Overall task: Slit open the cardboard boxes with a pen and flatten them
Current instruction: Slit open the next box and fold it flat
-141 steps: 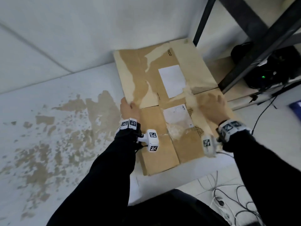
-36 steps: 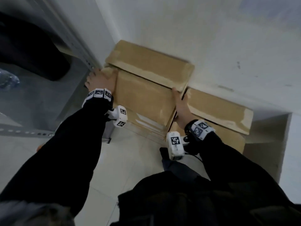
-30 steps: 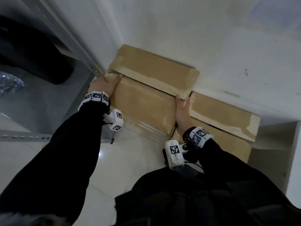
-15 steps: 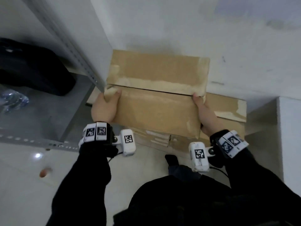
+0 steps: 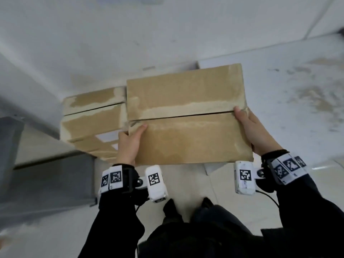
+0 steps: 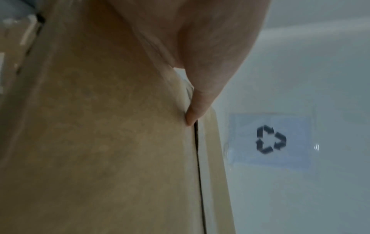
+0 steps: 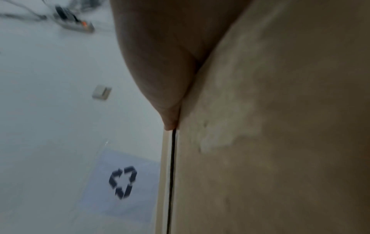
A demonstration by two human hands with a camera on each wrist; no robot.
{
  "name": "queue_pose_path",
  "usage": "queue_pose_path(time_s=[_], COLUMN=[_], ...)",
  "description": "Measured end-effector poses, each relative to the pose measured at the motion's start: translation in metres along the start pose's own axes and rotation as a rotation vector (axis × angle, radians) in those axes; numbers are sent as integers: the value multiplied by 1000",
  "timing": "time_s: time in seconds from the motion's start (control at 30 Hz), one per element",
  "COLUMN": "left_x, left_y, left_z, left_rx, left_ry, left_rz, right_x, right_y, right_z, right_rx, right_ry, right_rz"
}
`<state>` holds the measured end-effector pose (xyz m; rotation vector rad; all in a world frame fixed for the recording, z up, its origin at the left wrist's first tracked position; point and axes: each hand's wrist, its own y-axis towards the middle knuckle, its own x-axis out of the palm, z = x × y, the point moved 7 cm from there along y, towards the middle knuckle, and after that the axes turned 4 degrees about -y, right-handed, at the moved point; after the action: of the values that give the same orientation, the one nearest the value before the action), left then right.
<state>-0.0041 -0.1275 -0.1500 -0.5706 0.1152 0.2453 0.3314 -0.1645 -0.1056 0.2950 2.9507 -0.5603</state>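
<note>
Both hands' grip – L (image 5: 128,146), R (image 5: 256,135) – box (image 5: 186,116) ends, crosswise.

It looks like a storage corner of an office or workshop: white walls (image 5: 93,43), a pale tiled floor (image 5: 186,183), a grey metal shelf (image 5: 46,179), stacked cardboard boxes (image 5: 93,116), and a recycling sign (image 6: 271,140).

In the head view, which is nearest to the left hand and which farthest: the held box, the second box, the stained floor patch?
From the left hand:
1. Held box, gripped at its left edge.
2. Second box, just beyond, on the left.
3. Stained floor patch, far right.
</note>
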Motion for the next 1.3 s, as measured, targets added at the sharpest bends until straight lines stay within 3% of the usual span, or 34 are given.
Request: queue_pose_path(time_s=[0.3, 0.43, 0.6, 0.87, 1.3], left_x=[214, 307, 401, 497, 611], left_y=[-92, -123, -148, -127, -79], left_z=[15, 7, 9, 45, 80], left_rx=[201, 169, 180, 266, 214], left_ry=[64, 27, 74, 223, 353], left_rz=[-307, -332, -320, -211, -151], right_x=[-218, -313, -403, -486, -573], right_y=[-63, -58, -35, 65, 212], right_z=[46, 71, 80, 76, 59], right_rx=[40, 66, 80, 110, 225], right_ry=[124, 122, 134, 155, 51], right_rz=[292, 362, 320, 167, -9])
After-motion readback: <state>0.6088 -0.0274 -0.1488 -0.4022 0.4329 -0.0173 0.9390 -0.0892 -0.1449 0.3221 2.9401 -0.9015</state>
